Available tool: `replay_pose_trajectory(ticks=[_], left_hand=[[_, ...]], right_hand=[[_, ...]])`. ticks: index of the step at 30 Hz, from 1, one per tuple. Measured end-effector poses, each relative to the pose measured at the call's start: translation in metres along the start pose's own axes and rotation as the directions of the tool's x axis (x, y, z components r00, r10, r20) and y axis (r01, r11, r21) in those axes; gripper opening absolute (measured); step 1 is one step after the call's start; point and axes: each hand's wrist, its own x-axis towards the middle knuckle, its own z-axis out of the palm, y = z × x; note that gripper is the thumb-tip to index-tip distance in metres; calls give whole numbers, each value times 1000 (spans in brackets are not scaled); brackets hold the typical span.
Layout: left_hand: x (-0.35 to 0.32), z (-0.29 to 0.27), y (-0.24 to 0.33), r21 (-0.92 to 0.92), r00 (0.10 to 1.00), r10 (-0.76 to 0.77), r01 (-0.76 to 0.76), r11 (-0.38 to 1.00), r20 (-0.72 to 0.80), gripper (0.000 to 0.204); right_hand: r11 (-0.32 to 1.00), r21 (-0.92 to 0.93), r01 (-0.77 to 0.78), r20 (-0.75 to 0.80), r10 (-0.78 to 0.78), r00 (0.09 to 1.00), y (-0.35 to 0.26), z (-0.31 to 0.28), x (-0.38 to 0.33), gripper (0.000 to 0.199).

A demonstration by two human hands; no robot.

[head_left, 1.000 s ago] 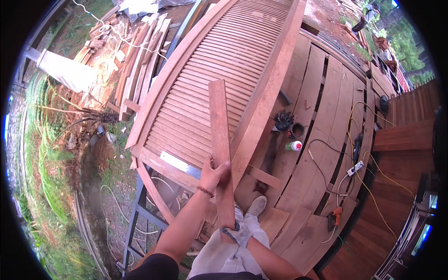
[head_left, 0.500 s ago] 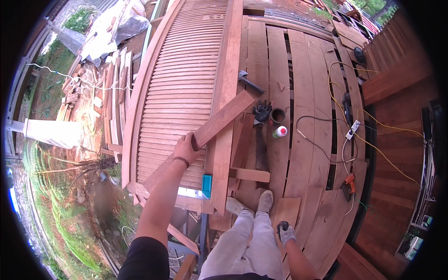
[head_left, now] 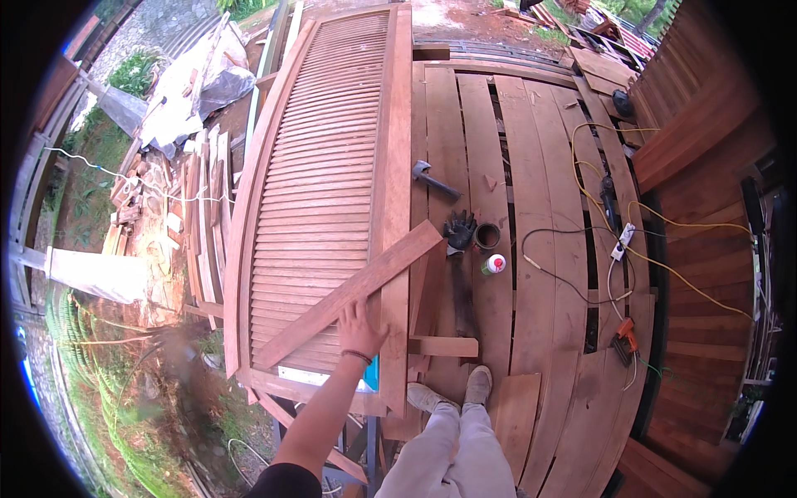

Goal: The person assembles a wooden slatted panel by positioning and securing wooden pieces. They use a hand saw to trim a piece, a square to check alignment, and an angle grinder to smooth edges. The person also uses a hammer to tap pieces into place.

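Observation:
A louvred wooden shutter [head_left: 320,178] lies in front of me, its slats running crosswise between two long side rails. Slanting over its near end is a loose wooden board [head_left: 361,288], which reaches past the right rail. My left hand [head_left: 361,330] rests at the board's near edge, fingers stretched out and fingertips against it. Partly behind that wrist shows a teal object [head_left: 373,372] on the shutter's near end, beside a pale strip [head_left: 315,378]. My right hand is out of the picture.
On the plank deck [head_left: 531,207] right of the shutter lie a hammer [head_left: 436,180], a black-and-grey glove [head_left: 460,230], a dark cup [head_left: 487,236] and a white bottle with a red cap [head_left: 496,264]. Cords run to a power strip [head_left: 623,241]; an orange power tool [head_left: 624,339] lies nearby. Gaps part some planks.
My left hand has loosened its grip on the board, which now lies lower across the shutter. My gloved right hand, holding something black, has left the picture. The view has shifted.

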Motion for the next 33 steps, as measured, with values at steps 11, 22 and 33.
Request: replay_pose_trajectory(ticks=[11, 22, 33], left_hand=[[-33, 48, 39, -51, 992, -124, 123, 991, -15, 91], [-57, 35, 10, -150, 994, 51, -37, 988, 91, 75], [55, 47, 50, -127, 971, -16, -15, 992, -240, 78]], right_hand=[[931, 365, 0, 23, -9, 1000, -39, -30, 34, 28], [958, 29, 287, -77, -284, 956, 11, 8, 39, 32], [947, 295, 129, 6, -137, 991, 61, 19, 133, 29]])
